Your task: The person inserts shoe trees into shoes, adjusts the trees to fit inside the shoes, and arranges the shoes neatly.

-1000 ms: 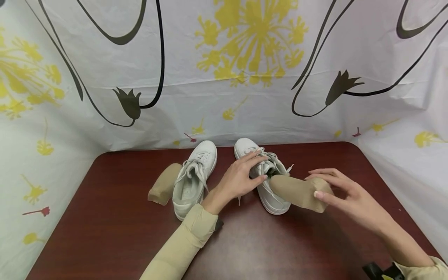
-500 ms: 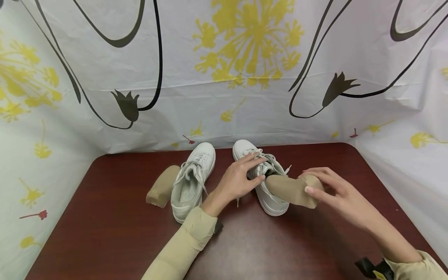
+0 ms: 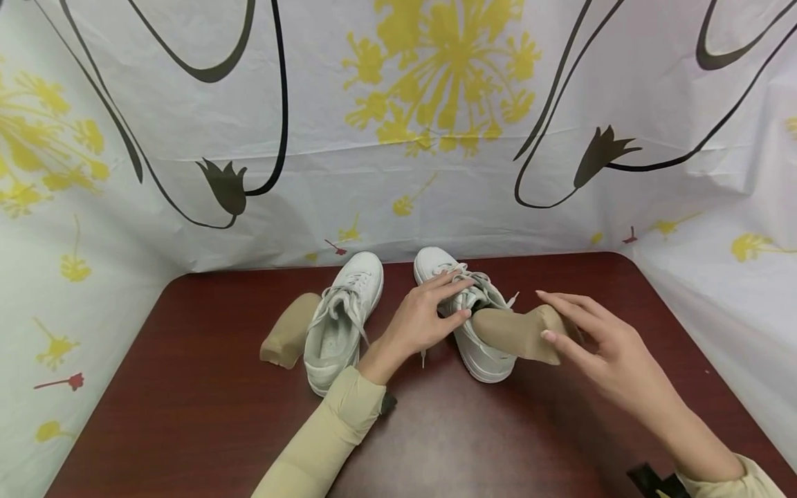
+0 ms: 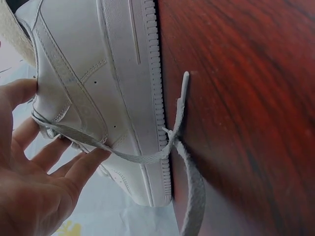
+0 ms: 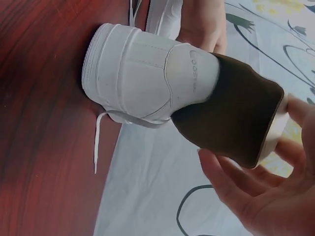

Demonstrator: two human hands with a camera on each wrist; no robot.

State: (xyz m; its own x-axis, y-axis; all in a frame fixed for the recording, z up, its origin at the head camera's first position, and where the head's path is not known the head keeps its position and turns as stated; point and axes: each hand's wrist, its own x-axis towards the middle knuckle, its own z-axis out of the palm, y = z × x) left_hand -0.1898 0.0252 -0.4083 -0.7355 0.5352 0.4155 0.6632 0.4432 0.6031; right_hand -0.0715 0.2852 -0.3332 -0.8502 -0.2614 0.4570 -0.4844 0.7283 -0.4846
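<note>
Two white lace-up sneakers stand on the table. My left hand holds the right-hand sneaker near its laces, with the thumb at the collar; the left wrist view shows fingertips against its upper. In my right hand, between thumb and fingers, is the wide end of a tan shoe insert. Its narrow end sits inside that sneaker's opening, hidden, and the wide end sticks out behind the heel, as the right wrist view also shows. The other sneaker stands to the left, its opening showing.
A second tan shoe insert lies beside the left-hand sneaker. The dark red wooden table is bounded behind and at both sides by a white patterned sheet. A loose lace hangs down the held sneaker's side.
The tan insert has moved left and a little deeper into the right-hand sneaker, my right hand moving with it and shifting its fingers at the wide end. My left hand has stayed on the sneaker.
</note>
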